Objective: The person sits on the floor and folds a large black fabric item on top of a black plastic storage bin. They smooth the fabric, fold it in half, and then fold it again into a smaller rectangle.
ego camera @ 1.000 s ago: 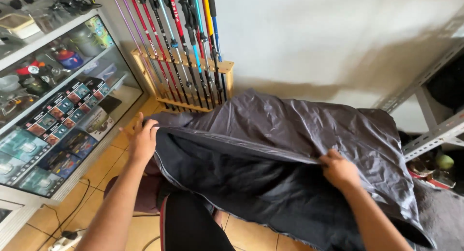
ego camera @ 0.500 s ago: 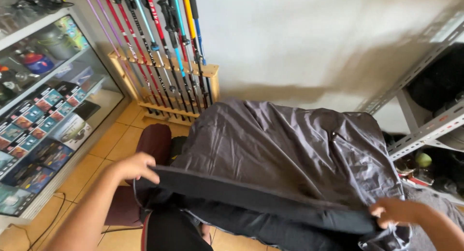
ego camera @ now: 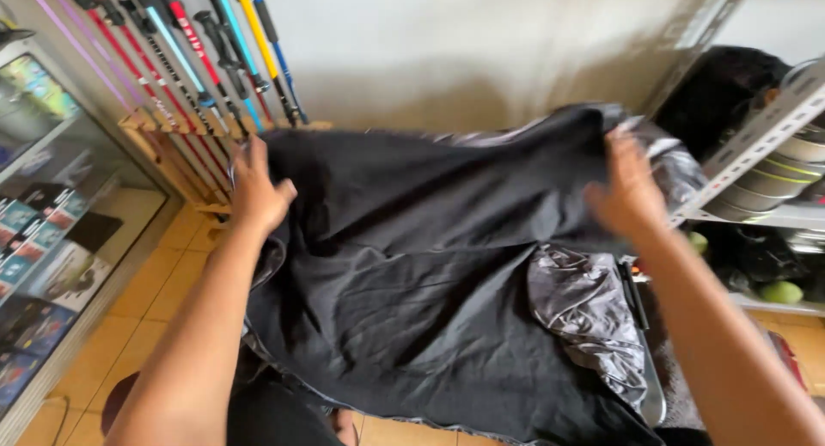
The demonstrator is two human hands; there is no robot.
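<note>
A black cloth [ego camera: 412,257] fills the centre of the frame, its far edge against the pale wall [ego camera: 464,42], hemmed by a pole rack [ego camera: 172,145] upper left and metal shelving [ego camera: 765,137] at right. Coloured boxes [ego camera: 34,231] line the left-edge display case. Left hand [ego camera: 255,188] and right hand [ego camera: 629,192] each grip its upper corners.

My left hand [ego camera: 256,191] and right hand [ego camera: 630,191] each grip a far corner of a black fabric sheet [ego camera: 412,265] spread out between them. Beyond my left hand, coloured trekking poles [ego camera: 185,46] lean in a wooden rack [ego camera: 163,145]. Metal shelving [ego camera: 765,137] stands beside my right hand.
</note>
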